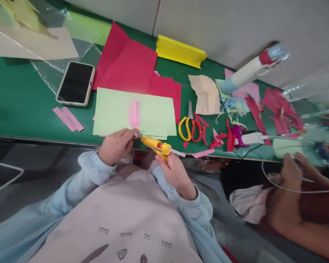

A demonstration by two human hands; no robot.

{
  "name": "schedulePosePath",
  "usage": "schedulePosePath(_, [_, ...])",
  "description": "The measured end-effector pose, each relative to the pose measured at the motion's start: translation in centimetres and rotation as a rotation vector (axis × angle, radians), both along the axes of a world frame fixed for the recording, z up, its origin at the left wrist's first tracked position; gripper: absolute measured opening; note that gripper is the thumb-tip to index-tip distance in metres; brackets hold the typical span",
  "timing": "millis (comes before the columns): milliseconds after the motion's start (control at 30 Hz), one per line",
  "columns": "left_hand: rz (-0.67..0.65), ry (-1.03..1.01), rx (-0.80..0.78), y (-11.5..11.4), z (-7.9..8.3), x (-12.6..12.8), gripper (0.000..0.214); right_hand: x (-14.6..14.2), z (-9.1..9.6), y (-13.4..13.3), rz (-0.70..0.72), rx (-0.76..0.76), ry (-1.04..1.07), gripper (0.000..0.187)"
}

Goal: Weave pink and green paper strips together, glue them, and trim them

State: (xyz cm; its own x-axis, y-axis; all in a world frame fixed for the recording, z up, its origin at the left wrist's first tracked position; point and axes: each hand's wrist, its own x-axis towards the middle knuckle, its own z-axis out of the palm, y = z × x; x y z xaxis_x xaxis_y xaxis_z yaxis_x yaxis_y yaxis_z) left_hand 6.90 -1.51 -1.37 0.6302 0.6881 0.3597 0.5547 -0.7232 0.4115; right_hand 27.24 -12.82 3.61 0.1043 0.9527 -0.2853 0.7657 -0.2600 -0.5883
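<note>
My right hand is wrapped round the grip of a yellow glue gun, and a white glue stick sticks out of its back end. The nozzle points left, close to the fingertips of my left hand. Those fingers are pinched together at the front edge of a light green paper sheet; what they hold is too small to make out. On the sheet lie pink paper strips, side by side. Two more pink strips rest on the table to the left.
Scissors and red paper scraps lie to the right. Behind are red paper sheets, a folded yellow piece and a bottle. A phone lies left. At far right, another person's hands hold green paper.
</note>
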Motion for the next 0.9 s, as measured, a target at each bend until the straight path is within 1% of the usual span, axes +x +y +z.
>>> schedulePosePath(200, [-0.004,0.011,0.019,-0.01,0.01,0.13,0.042,0.41,-0.31,-0.28,0.002,0.060,0.070,0.036])
schedulePosePath(367, [0.003,0.022,-0.013,-0.02,0.09,0.12,0.042,0.35,-0.45,-0.25,0.013,0.085,0.100,0.032])
schedulePosePath(600, [0.001,0.019,-0.029,-0.04,0.30,0.12,0.041,0.16,-0.47,0.35,0.003,0.054,0.061,0.029])
schedulePosePath(767, [0.002,0.028,-0.022,-0.03,0.41,0.19,0.040,0.30,-0.54,0.29,0.003,0.076,0.077,0.031])
schedulePosePath(900, [0.007,0.027,-0.005,-0.01,0.36,0.20,0.040,0.17,-0.37,0.39,0.007,0.048,0.087,0.031])
